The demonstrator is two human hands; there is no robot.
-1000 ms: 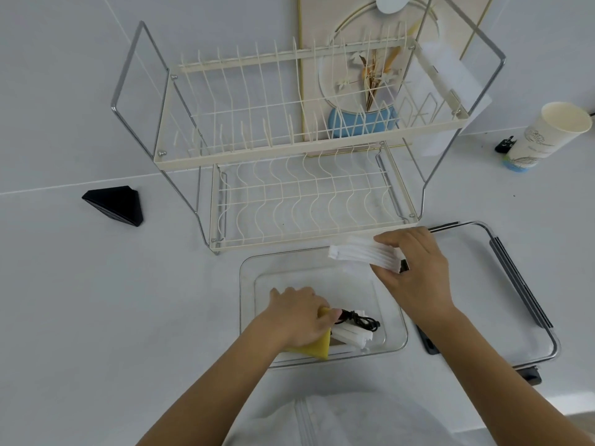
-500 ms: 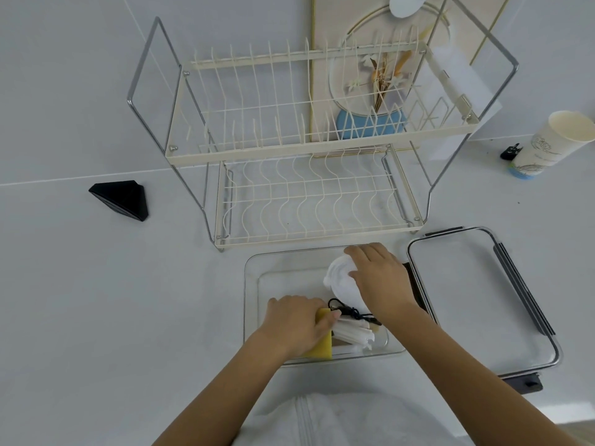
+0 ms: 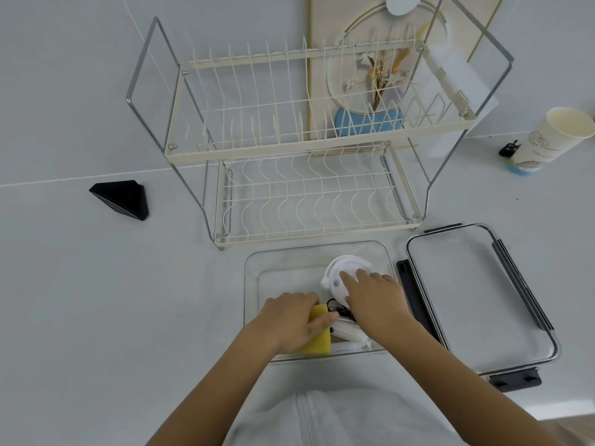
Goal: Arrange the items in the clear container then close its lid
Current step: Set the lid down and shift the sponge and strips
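Bright, even, diffuse light with no clear source. The pale tabletop (image 3: 96, 317) shows only faint, soft shadows and no harsh glare. Focus is fairly sharp. Wide-angle distortion bends the dish rack (image 3: 306, 140) outward toward the edges.

Much of the yellow sponge (image 3: 317, 344) is covered by the left hand (image 3: 291, 320), and how it is held cannot be told. The near part of the round white piece (image 3: 341, 272) is hidden under the right hand (image 3: 375, 300). The white sticks (image 3: 349, 334) and black cord (image 3: 336, 309) are only partly seen between the hands. The paper cup (image 3: 552, 140) is clipped by the right edge; its print is too small to read.
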